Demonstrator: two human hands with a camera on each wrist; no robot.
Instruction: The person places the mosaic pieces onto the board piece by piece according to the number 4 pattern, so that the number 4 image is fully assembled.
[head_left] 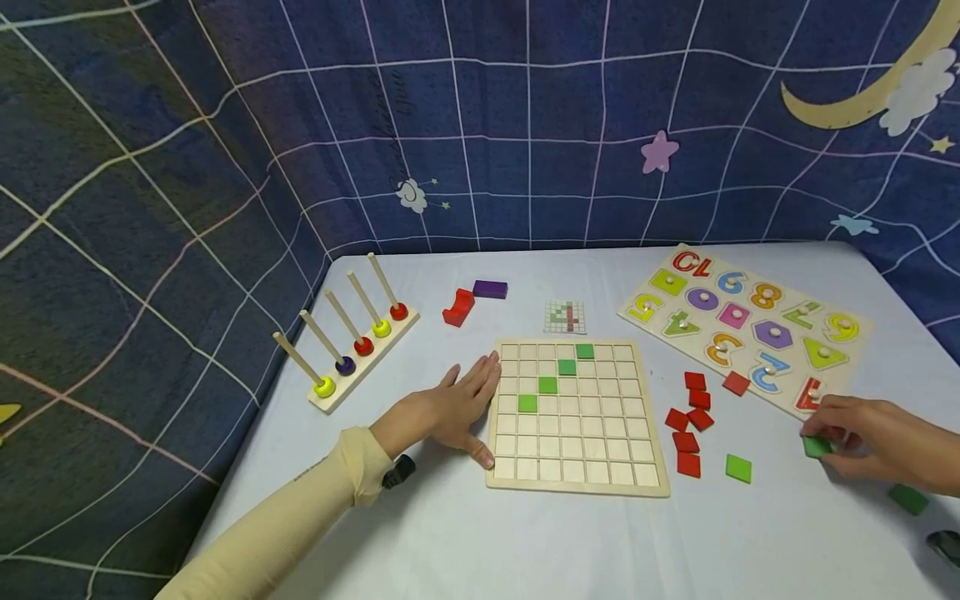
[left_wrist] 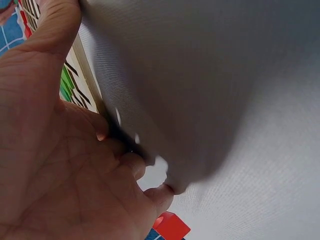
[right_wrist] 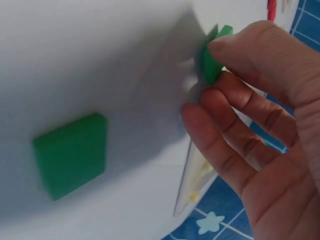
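A wooden grid board [head_left: 577, 488] lies mid-table, with several green tiles [head_left: 548, 385] set diagonally in its cells. My left hand [head_left: 457, 412] rests along the board's left edge, its fingers and thumb extended against the rim. Off to the right, my right hand [head_left: 877, 437] pinches a green square tile [right_wrist: 215, 60] between thumb and fingertips, low over the white cloth. Another green tile [right_wrist: 72, 155] lies on the cloth beside that hand. A lighter green tile [head_left: 738, 468] and several loose red tiles [head_left: 688, 464] lie between the board and the right hand.
Behind the right hand lies a number puzzle board [head_left: 720, 287]. A small pattern card [head_left: 564, 317] sits just beyond the grid board. Toward the back left are a peg stand with rings [head_left: 363, 358], a red block [head_left: 459, 308] and a purple block [head_left: 491, 289].
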